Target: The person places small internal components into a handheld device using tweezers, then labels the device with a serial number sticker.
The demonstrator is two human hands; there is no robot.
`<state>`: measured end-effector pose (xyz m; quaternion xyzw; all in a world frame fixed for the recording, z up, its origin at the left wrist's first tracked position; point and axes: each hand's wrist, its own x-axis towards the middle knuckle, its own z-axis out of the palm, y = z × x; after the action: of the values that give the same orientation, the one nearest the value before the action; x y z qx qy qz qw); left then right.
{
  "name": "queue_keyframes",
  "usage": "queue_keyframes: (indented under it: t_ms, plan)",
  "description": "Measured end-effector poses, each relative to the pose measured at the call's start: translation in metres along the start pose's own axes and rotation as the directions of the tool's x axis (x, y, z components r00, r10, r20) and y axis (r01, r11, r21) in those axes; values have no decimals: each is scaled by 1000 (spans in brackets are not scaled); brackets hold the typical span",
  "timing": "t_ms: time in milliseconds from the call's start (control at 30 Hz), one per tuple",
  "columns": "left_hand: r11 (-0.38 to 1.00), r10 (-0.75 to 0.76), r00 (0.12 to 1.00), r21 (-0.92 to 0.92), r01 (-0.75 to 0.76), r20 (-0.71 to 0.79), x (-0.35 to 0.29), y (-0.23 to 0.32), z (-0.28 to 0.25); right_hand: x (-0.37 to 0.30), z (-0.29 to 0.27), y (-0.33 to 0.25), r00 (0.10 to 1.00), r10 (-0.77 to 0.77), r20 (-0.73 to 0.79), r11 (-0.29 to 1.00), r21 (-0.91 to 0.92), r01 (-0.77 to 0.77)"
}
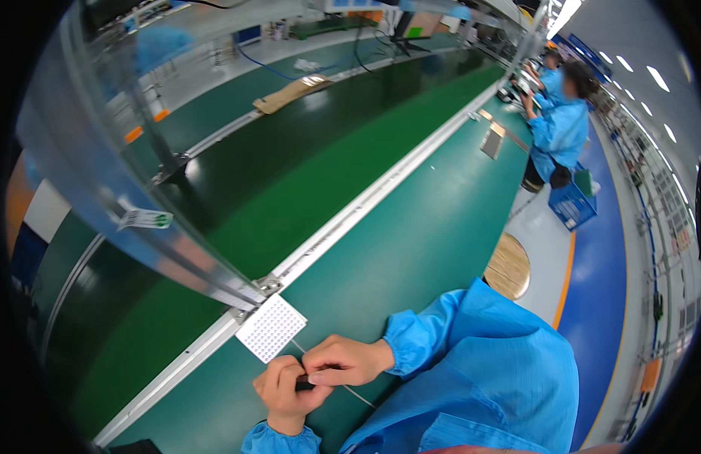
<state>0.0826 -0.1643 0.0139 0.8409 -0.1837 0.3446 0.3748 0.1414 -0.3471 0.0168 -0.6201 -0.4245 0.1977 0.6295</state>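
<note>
Blue smock [479,363] filled the lower right of the frame. At lower centre, the left hand [284,391] and right hand [346,361] met, fingers of both clamped on a dark piece [303,384] above the worktop [411,250], near a dotted sheet [272,328]. Handling looked under way, the piece unreleased; what remained was unclear.

**Small dark part [303,384] in a two-hand grip**

Left hand [284,390] and right hand [349,360] meet on it over the green bench [399,284]. Dotted white card [271,328] just beyond, at the metal post's [191,261] foot. Co-worker [560,135] in blue, far right.
</note>
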Motion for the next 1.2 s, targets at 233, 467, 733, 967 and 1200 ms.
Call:
queue_keyframes:
  t_ms: [233,467,733,967,1200]
  plan:
    - [999,0,999,40,2,-36,-8,3,-6,-3,0,-2,993,63,97,998,10,-64]
    - [992,91,993,91,-84,-72,2,5,-7,0,2,-3,996,83,29,996,11,-83]
    - [995,96,985,-3,-98,-141,-6,6,-4,-3,4,5,992,126,27,992,-22,-125]
    - [936,338,941,-98,-339,-21,-6,51,-3,-2,14,0,971,-6,238,998,-64,22]
    - [944,291,956,-151,-295,-45,0,44,-8,1,14,-5,985,26,169,999,-31,-21]
